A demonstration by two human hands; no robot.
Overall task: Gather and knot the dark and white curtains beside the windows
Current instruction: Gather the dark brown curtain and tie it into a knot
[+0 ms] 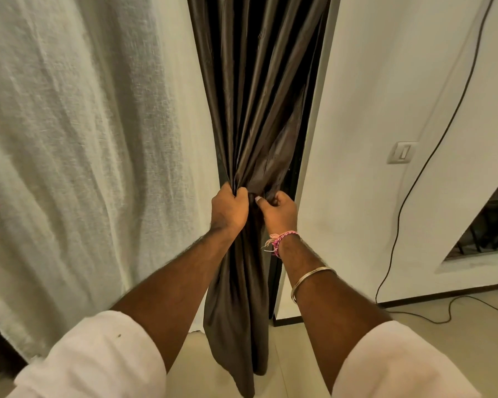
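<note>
The dark curtain [256, 96] hangs in the middle of the view, bunched into a narrow bundle at about mid height. My left hand [229, 209] grips the bundle from its left side. My right hand [278, 212] pinches the same bundle from its right side, the two hands almost touching. Below them the dark fabric falls loose to the floor. The white curtain [78, 156] hangs spread out on the left, untouched by either hand.
A white wall [371, 139] stands right of the dark curtain, with a switch plate [402, 152] and a black cable [431, 156] running down it onto the floor. A recess with dark items [489, 225] opens at the far right. Pale tiled floor [293, 354] lies below.
</note>
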